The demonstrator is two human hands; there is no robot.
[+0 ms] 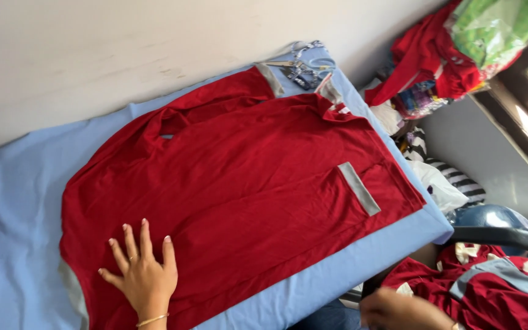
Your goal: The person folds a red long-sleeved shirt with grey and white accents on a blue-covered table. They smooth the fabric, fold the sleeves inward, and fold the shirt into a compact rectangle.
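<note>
Red cotton polo shirt with grey trim [245, 177] lying spread flat on blue padded table [7, 201]; no folds made yet.
I'm pressing left hand [142, 275] open-palmed on its hem; right hand [398, 311] is blurred, grip unclear, beside red garment pile [490, 293].

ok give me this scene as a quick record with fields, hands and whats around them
surface: blue sheet over a table beside a pale wall
main item: red shirt with grey trim, spread flat
left hand: left hand flat on the shirt's lower part, fingers spread
right hand: right hand low at the table edge, blurred, near a red and grey garment; grip unclear
far corner: scissors
background: heap of red clothes and a green plastic bag
</note>
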